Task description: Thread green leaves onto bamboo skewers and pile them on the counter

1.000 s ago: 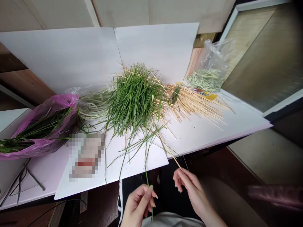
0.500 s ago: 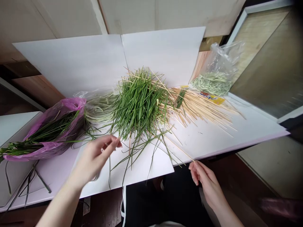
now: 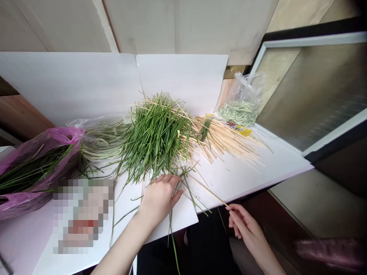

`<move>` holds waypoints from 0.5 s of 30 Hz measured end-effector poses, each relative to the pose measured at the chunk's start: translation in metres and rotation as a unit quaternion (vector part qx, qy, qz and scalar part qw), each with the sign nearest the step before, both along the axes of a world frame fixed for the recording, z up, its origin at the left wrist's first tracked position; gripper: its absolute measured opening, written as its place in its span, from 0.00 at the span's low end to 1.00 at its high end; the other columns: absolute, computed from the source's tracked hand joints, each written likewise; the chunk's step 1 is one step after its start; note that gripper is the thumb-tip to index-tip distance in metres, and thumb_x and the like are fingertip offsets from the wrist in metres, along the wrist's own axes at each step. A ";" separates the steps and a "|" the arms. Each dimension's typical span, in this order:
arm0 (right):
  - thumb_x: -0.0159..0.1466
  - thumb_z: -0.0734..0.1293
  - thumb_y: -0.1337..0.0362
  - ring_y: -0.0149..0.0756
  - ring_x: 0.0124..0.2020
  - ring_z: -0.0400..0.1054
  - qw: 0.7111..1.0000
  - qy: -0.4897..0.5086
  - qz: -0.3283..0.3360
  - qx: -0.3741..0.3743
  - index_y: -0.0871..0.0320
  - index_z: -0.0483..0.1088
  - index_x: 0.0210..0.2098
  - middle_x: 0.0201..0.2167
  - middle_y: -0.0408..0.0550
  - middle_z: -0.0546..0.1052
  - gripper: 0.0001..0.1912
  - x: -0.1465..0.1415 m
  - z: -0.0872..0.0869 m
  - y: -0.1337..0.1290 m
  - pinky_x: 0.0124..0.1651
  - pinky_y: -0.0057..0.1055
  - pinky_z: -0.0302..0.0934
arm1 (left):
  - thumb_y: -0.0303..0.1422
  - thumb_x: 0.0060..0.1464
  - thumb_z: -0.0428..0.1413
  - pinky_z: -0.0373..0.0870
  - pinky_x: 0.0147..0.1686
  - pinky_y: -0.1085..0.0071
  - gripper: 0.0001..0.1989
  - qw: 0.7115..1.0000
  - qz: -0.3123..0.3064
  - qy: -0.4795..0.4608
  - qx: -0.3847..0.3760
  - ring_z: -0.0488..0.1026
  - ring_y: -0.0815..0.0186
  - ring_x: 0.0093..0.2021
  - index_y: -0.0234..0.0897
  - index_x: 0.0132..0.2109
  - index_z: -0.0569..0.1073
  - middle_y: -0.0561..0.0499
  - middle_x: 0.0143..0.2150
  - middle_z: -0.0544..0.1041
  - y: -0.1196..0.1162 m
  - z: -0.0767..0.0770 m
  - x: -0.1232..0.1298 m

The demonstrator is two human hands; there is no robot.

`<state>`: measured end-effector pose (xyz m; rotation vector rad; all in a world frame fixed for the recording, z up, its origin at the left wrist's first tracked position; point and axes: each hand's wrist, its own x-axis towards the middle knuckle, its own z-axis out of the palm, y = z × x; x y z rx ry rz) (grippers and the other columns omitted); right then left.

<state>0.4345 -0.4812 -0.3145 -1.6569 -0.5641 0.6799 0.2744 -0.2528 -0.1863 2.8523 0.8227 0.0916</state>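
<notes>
My right hand (image 3: 248, 231), off the table's front edge, pinches the end of a thin bamboo skewer (image 3: 210, 192), which slants up and left to the loose strands. My left hand (image 3: 160, 196) reaches over the loose garlic chives (image 3: 186, 187) at the front of the pile, thumb apart from the fingers; the strands beneath it are partly hidden. Behind it stands the large heap of cut green chives (image 3: 156, 135). More bamboo skewers (image 3: 232, 141) fan out to the right, with a small chive bundle (image 3: 205, 129) on them.
A pink plastic bag (image 3: 64, 133) of long chives lies at the left. Pale stems (image 3: 104, 141) in clear plastic lie beside the heap. At the back right is a clear bag (image 3: 241, 109) of pale green shreds. A pixelated patch covers the front left of the white table (image 3: 237, 183).
My left hand has moved right and down onto the loose chives. The right hand keeps hold of the skewer. The view has shifted, and a pixelated patch has appeared at left.
</notes>
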 end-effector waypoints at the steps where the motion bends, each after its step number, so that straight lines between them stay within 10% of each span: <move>1: 0.66 0.65 0.43 0.30 0.20 0.57 1.000 -0.012 -0.001 -0.004 0.56 0.70 0.46 0.23 0.41 0.69 0.22 0.002 -0.001 -0.003 0.22 0.26 0.54 | 0.35 0.61 0.56 0.71 0.48 0.60 0.14 1.000 -0.001 0.000 0.000 0.74 0.52 0.50 0.39 0.53 0.74 0.43 0.48 0.78 0.002 -0.004 0.004; 9: 0.67 0.63 0.46 0.36 0.26 0.66 0.973 -0.209 -0.068 -0.068 0.54 0.70 0.45 0.30 0.45 0.74 0.19 0.066 0.023 -0.016 0.27 0.29 0.62 | 0.32 0.60 0.55 0.70 0.43 0.63 0.10 1.000 0.016 -0.012 -0.013 0.76 0.54 0.47 0.41 0.49 0.75 0.45 0.46 0.78 0.032 -0.017 0.026; 15: 0.69 0.59 0.55 0.37 0.33 0.71 0.884 -0.427 -0.023 -0.192 0.54 0.71 0.43 0.40 0.46 0.78 0.13 0.136 0.072 0.040 0.37 0.32 0.66 | 0.30 0.60 0.53 0.65 0.33 0.69 0.06 0.999 -0.025 -0.033 -0.021 0.76 0.59 0.40 0.41 0.38 0.75 0.49 0.40 0.77 0.044 -0.026 0.030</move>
